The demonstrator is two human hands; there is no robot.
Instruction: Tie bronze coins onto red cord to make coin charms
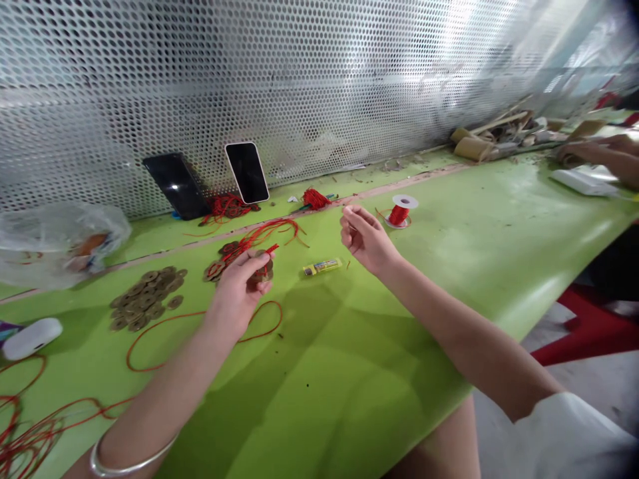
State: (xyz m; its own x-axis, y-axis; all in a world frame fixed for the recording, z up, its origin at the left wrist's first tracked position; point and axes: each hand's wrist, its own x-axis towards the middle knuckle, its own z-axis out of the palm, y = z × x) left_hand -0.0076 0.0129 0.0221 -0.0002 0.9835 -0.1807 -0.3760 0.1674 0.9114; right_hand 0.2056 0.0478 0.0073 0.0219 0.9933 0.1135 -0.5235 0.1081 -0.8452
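Note:
My left hand point(239, 283) grips round brass coins point(264, 267) tied with red cord, thumb on top, and a short braided red end sticks up past the fingertips. A loop of red cord point(272, 326) lies on the table below that hand. To the right, my right hand point(367, 236) is raised with fingers pinched together; whatever they hold, if anything, is too small to make out. Between the hands lies a yellow-wrapped lighter point(322, 267). A spool of red cord point(399, 214) stands just right of my right hand.
A pile of loose coins point(147, 298) lies left, with corded coins point(213, 269) beyond my left hand. Two phones point(247, 173) lean on the perforated metal screen point(319, 80). A plastic bag point(54, 243), white case point(32, 338) and tangled cord point(34, 432) are left. Another person's hand point(609, 156) shows far right.

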